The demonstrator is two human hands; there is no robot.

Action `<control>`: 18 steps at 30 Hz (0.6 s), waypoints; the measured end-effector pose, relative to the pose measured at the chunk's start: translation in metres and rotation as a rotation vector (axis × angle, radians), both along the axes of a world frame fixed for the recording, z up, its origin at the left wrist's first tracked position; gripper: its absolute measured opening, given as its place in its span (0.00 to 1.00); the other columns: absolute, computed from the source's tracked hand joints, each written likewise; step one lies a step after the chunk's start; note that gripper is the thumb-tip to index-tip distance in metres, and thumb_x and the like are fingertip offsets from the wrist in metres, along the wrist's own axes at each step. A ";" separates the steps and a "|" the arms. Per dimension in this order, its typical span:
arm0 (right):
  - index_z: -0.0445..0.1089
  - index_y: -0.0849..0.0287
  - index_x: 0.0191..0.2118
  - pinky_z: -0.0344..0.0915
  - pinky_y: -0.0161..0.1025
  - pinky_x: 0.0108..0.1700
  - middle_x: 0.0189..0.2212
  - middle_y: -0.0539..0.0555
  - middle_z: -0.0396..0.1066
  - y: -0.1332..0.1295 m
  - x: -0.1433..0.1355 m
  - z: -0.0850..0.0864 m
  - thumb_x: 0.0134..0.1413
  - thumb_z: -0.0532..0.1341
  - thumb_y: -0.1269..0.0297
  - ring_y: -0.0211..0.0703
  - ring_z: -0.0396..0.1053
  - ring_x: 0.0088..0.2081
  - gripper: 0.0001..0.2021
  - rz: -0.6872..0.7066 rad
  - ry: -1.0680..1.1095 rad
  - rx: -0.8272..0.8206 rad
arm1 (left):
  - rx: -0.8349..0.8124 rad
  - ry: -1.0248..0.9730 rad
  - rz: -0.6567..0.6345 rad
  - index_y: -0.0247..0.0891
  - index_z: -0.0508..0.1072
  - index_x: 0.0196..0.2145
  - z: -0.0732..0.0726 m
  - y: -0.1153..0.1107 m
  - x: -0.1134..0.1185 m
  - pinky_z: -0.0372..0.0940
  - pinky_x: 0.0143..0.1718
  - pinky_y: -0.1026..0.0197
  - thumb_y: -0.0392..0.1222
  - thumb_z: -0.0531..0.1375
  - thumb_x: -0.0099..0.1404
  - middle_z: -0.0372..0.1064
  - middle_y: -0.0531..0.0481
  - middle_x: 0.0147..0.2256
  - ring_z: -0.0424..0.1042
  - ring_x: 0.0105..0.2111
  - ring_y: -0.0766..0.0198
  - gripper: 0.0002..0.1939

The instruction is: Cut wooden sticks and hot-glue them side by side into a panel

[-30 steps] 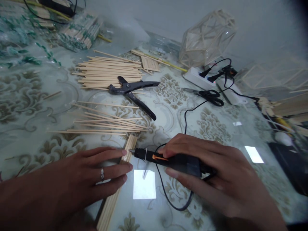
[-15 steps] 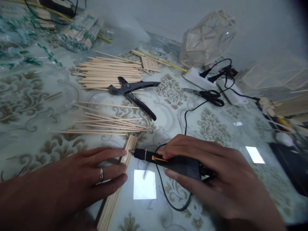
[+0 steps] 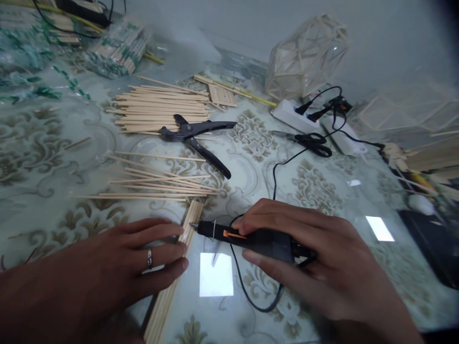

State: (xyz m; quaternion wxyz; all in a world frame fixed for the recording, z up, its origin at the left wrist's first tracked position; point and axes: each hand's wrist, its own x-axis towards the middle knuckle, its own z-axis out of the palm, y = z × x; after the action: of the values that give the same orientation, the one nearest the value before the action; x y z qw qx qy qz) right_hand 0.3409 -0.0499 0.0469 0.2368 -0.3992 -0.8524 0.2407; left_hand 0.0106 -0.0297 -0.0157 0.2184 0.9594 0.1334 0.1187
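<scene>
A narrow row of joined wooden sticks (image 3: 162,313) slants up from the bottom edge. My left hand (image 3: 143,265), with a ring on one finger, holds it, fingertips over the sticks; the thumb is hidden. My right hand (image 3: 304,258) is wrapped round a black hot glue gun (image 3: 258,241) with an orange trigger. Its metal nozzle points left and meets the right edge of the sticks near their far end, where a shiny patch shows. A black cord loops below the glue gun.
Loose sticks (image 3: 161,181) and a larger stick pile (image 3: 161,107) lie beyond, with black cutters (image 3: 201,136) across the pile. Scissors (image 3: 311,143), a white power strip (image 3: 296,116) and a stick-framed polyhedron (image 3: 306,57) stand farther right. Bagged sticks (image 3: 118,48) lie back left.
The glue gun's nozzle stays at the sticks, and both hands keep nearly the same pose. The whole view has shifted very slightly.
</scene>
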 end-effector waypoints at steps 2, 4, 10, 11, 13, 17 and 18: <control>0.72 0.56 0.50 0.75 0.37 0.40 0.41 0.53 0.82 0.000 0.000 0.000 0.66 0.67 0.72 0.44 0.81 0.42 0.10 0.000 0.001 -0.001 | -0.010 0.022 -0.005 0.46 0.63 0.71 0.000 -0.001 0.000 0.50 0.78 0.54 0.57 0.59 0.70 0.70 0.56 0.68 0.62 0.72 0.54 0.36; 0.73 0.56 0.49 0.75 0.36 0.39 0.42 0.53 0.82 -0.001 0.000 0.000 0.65 0.67 0.72 0.44 0.81 0.44 0.09 -0.003 -0.004 -0.006 | -0.028 0.017 0.021 0.46 0.62 0.71 0.000 -0.003 -0.001 0.51 0.78 0.52 0.58 0.60 0.69 0.71 0.54 0.67 0.63 0.72 0.53 0.36; 0.73 0.56 0.49 0.75 0.36 0.41 0.41 0.53 0.82 0.000 -0.001 0.000 0.65 0.67 0.71 0.43 0.81 0.43 0.09 -0.015 -0.003 -0.016 | -0.003 0.018 0.004 0.42 0.63 0.69 0.003 -0.004 0.002 0.51 0.78 0.51 0.53 0.61 0.68 0.71 0.52 0.67 0.62 0.71 0.51 0.35; 0.73 0.56 0.49 0.75 0.36 0.41 0.41 0.53 0.82 0.000 -0.001 0.000 0.66 0.67 0.71 0.43 0.81 0.42 0.09 -0.011 0.000 -0.013 | 0.003 0.016 0.001 0.42 0.64 0.69 0.004 -0.003 0.002 0.51 0.78 0.51 0.53 0.61 0.68 0.71 0.52 0.67 0.63 0.71 0.51 0.35; 0.73 0.56 0.49 0.75 0.36 0.40 0.42 0.53 0.82 0.000 -0.001 0.001 0.66 0.67 0.72 0.44 0.81 0.43 0.09 -0.008 -0.010 -0.010 | 0.006 0.001 0.003 0.43 0.65 0.69 0.005 -0.002 0.003 0.51 0.78 0.53 0.55 0.60 0.69 0.72 0.52 0.66 0.63 0.71 0.53 0.34; 0.73 0.56 0.50 0.75 0.36 0.39 0.43 0.54 0.83 -0.001 0.000 0.002 0.66 0.67 0.72 0.46 0.82 0.45 0.10 -0.012 -0.027 -0.012 | 0.000 -0.011 0.032 0.45 0.64 0.70 0.004 -0.001 0.002 0.44 0.79 0.59 0.57 0.58 0.72 0.72 0.56 0.66 0.60 0.73 0.58 0.33; 0.73 0.55 0.50 0.75 0.36 0.38 0.43 0.54 0.83 -0.001 0.000 0.002 0.66 0.67 0.71 0.46 0.82 0.44 0.10 -0.008 -0.028 -0.015 | 0.001 -0.008 0.029 0.46 0.64 0.70 0.004 0.000 0.002 0.43 0.79 0.59 0.57 0.58 0.72 0.72 0.56 0.66 0.60 0.73 0.59 0.32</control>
State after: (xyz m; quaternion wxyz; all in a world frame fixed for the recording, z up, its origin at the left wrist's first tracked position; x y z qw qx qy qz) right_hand 0.3412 -0.0512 0.0484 0.2229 -0.4078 -0.8521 0.2405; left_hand 0.0124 -0.0301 -0.0117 0.2167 0.9570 0.1464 0.1257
